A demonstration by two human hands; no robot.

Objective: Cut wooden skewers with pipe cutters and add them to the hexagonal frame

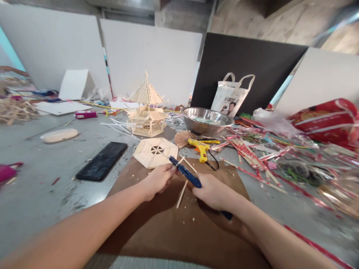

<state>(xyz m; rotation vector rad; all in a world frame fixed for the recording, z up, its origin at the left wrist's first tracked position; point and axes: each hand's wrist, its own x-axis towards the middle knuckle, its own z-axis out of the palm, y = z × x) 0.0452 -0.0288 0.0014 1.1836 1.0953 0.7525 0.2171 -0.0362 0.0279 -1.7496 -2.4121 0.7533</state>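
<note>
My right hand (214,193) is closed around the blue handles of a cutting tool (185,174), whose jaws point up and left. My left hand (159,180) pinches a thin wooden stick (182,193) right at the tool's jaws. Both hands rest over a brown paper sheet (168,228). Just beyond the hands lies a flat hexagonal panel of sticks (155,151). A stick-built pavilion model (147,110) stands farther back.
A yellow glue gun (199,147) and a small stick fan (183,139) lie behind the tool. A steel bowl (207,120), black phone (102,160), white paper bag (231,95) and a heap of red chopstick wrappers (258,153) crowd the right side.
</note>
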